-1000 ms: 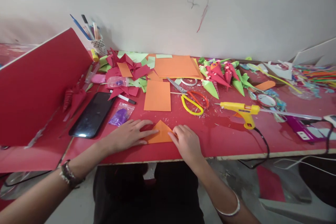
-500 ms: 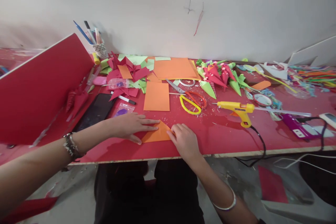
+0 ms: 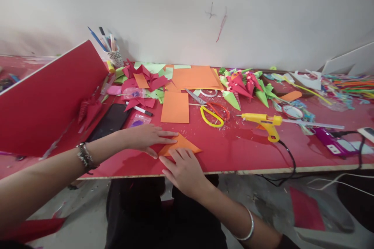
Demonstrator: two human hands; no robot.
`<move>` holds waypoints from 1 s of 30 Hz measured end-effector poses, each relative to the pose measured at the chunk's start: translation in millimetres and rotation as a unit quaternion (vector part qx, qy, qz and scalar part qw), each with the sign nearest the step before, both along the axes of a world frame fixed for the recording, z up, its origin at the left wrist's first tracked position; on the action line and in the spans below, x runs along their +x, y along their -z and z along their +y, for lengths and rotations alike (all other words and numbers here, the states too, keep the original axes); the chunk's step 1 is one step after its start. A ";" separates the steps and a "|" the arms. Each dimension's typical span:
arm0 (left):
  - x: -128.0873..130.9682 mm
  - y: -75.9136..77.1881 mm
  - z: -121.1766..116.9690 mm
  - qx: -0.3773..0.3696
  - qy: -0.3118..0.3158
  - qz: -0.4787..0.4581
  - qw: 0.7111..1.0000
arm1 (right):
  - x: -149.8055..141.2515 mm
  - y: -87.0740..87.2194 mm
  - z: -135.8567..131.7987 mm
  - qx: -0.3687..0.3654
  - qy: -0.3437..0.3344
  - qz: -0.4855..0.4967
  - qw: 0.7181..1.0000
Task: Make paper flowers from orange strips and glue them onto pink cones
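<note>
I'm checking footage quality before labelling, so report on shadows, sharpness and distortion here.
Head view: soft light, with faint shadows on the wall beside the pen cup and on the red table by the left hand; head view, far right: thin coloured strips look soft; head view, lower left: left forearm looks stretched.

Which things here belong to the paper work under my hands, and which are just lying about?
In the work:
orange triangle, touched by the left hand and right hand
orange sheet, perhaps, by its matching colour

Apparently lying about:
phone
pen
scissors
glue gun
</note>
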State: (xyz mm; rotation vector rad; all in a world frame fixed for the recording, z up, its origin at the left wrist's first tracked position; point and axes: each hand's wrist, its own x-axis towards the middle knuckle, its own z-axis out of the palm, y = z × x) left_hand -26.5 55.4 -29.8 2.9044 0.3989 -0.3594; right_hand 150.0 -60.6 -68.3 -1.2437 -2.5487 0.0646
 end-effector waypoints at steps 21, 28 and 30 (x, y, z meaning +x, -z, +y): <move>-2.6 4.4 2.2 -0.077 -0.023 -0.070 0.994 | 90.4 1.3 -8.8 0.002 0.100 0.029 0.995; -1.0 -0.6 1.0 -0.073 -0.035 -0.032 0.996 | 103.9 0.9 -11.2 -0.026 0.135 0.057 0.989; -1.7 -0.7 -0.8 -0.078 -0.060 -0.023 0.995 | 98.7 -0.5 -8.6 -0.045 0.143 0.080 0.985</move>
